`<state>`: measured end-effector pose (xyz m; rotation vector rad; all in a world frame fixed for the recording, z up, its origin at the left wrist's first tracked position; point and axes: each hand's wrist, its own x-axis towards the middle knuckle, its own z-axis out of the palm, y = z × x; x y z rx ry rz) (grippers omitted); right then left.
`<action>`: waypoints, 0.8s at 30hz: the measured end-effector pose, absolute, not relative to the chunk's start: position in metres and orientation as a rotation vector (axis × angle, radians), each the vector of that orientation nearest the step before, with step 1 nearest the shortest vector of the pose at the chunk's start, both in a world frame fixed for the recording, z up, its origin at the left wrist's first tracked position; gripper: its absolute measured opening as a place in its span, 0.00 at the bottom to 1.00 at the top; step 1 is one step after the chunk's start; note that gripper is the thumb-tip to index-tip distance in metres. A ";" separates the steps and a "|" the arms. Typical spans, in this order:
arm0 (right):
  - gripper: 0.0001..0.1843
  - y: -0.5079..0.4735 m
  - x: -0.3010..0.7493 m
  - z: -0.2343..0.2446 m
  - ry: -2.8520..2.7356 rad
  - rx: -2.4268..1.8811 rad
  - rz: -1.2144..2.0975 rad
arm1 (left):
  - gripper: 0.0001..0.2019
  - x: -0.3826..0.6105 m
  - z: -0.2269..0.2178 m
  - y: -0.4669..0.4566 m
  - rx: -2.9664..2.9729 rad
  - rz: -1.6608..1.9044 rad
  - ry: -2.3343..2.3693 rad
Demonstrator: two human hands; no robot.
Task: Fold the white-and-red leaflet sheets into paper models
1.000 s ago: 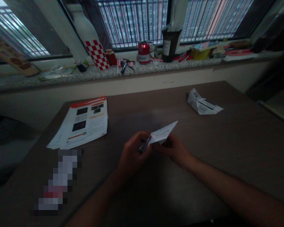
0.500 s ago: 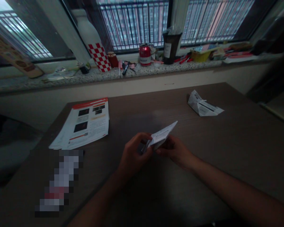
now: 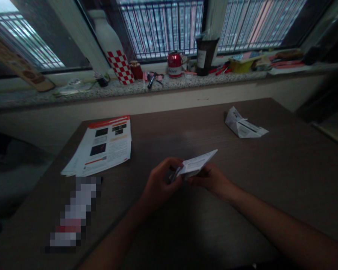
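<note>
Both my hands grip a small piece of folded printed paper above the middle of the table. My left hand pinches its left end between thumb and fingers. At its right underside, my right hand is closed on the paper, with some fingertips hidden behind it. The paper is pale with faint print, and a pointed flap sticks out to the upper right. Farther back on the right, a second folded paper shape, white with dark print, rests on the table.
A stack of printed sheets lies at the table's left, with a pixelated object nearer me. Along the window sill stand a checked bottle, a red can, a dark cup and a yellow container.
The folded paper in my hands has tipped flatter, its pointed flap now lower and farther right. Both hands keep their hold. The whole view has shifted slightly.
</note>
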<state>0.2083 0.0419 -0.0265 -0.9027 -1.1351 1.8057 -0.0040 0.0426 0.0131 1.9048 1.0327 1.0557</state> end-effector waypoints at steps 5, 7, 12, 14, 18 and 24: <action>0.28 0.043 0.209 -0.026 -1.157 -0.876 1.815 | 0.11 -0.004 0.015 0.042 1.906 1.077 1.050; 0.27 0.043 0.210 -0.026 -1.183 -0.872 1.802 | 0.10 -0.005 0.015 0.042 1.900 1.078 1.053; 0.26 0.043 0.210 -0.025 -1.211 -0.870 1.790 | 0.10 -0.008 0.014 0.043 1.893 1.077 1.059; 0.26 0.043 0.210 -0.025 -1.213 -0.867 1.792 | 0.11 -0.009 0.013 0.044 1.899 1.079 1.063; 0.26 0.045 0.212 -0.023 -1.243 -0.898 1.741 | 0.16 -0.014 0.012 0.045 1.962 1.062 1.053; 0.19 0.048 0.228 -0.011 -1.575 -0.918 1.491 | 0.32 -0.022 0.015 0.048 2.272 1.013 1.117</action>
